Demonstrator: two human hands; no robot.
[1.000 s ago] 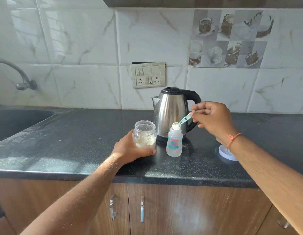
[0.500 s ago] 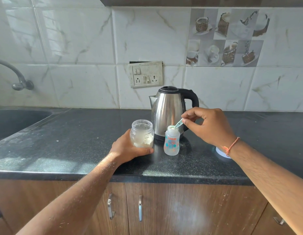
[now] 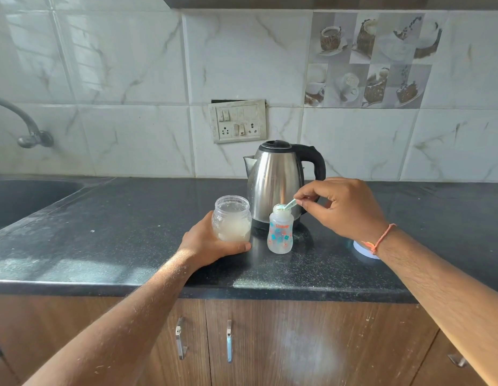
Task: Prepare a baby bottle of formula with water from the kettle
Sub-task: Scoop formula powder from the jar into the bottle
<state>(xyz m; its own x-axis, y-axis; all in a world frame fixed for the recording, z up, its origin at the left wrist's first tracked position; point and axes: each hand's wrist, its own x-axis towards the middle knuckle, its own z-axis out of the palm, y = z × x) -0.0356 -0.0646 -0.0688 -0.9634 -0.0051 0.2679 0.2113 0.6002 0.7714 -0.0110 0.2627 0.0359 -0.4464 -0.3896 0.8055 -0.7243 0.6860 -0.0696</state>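
A small clear baby bottle [image 3: 280, 232] with orange and blue prints stands open on the black counter [image 3: 130, 235], just in front of the steel kettle [image 3: 275, 179]. My right hand [image 3: 342, 207] pinches a small teal scoop [image 3: 290, 203] whose bowl is tipped over the bottle's mouth, where white powder shows. My left hand [image 3: 211, 243] wraps the base of an open clear jar [image 3: 231, 218] of white formula powder, standing left of the bottle.
A white lid [image 3: 363, 250] lies on the counter behind my right wrist. A sink [image 3: 25, 196] and tap [image 3: 22, 121] are at the far left. A switch and socket plate [image 3: 238, 121] is on the tiled wall above the kettle. Cabinet doors lie below the counter's front edge.
The scoop, held level and heaped above the bottle a second ago, has tipped down onto its mouth. My left hand and the jar have stayed put.
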